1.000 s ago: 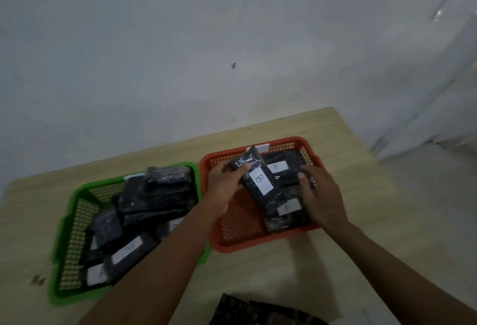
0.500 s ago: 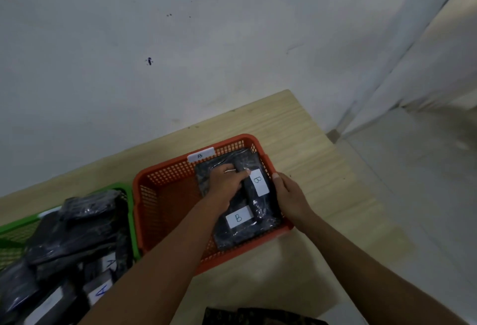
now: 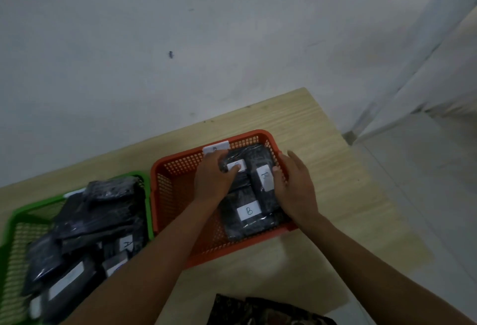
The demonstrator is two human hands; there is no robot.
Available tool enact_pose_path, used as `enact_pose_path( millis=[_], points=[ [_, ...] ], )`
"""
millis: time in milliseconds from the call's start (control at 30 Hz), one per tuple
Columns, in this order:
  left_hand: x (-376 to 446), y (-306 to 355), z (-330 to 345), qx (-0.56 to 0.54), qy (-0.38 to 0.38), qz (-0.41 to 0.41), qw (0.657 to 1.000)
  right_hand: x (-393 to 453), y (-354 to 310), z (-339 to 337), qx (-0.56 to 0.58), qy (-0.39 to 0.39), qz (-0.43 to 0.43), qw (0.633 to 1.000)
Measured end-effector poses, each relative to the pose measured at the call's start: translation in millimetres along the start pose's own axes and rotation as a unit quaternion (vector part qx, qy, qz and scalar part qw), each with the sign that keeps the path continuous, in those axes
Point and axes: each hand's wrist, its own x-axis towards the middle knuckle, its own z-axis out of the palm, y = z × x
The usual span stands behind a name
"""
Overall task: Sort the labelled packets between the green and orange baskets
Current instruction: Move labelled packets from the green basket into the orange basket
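Note:
The orange basket (image 3: pixel 180 167) stands mid-table with three black packets in its right half. One near the front shows a white B label (image 3: pixel 249 211). A narrow packet (image 3: pixel 264 178) lies along the right wall. My left hand (image 3: pixel 214 180) rests on a third packet (image 3: pixel 236 167) at the back, fingertips pressing its label. My right hand (image 3: pixel 296 187) sits at the basket's right rim, thumb against the narrow packet. The green basket (image 3: pixel 15 218) at left holds several black packets, one labelled A (image 3: pixel 126 243).
A white tag (image 3: pixel 215 147) marked B is clipped to the orange basket's far rim. The wooden table (image 3: pixel 322 143) meets a white wall behind and ends just right of the orange basket, above pale floor. Patterned cloth (image 3: pixel 258 309) shows at the bottom edge.
The narrow B packet my left hand held over the orange basket now lies inside along the right wall. My left hand has shifted onto the packet beside it, and my right hand has moved to the basket's right rim.

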Motion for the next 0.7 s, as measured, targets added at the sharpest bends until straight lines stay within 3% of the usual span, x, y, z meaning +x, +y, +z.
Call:
enact_pose_path(
  millis=[133,400,533,700],
  points=[
    [-12,-36,-59,0.036,0.057,0.043,0.997,2,-47,22,0.013,0.027,-0.109,0.994],
    [-58,-123,-175,0.144,0.111,0.054,0.982,-13,-144,112,0.021,-0.105,-0.264,0.959],
    [-81,-163,-215,0.184,0.104,0.039,0.977,-34,-178,147,0.001,-0.169,-0.327,0.93],
    [-100,-206,-249,0.208,0.036,0.039,0.977,-55,-202,187,-0.047,-0.251,-0.389,0.885]
  ],
)
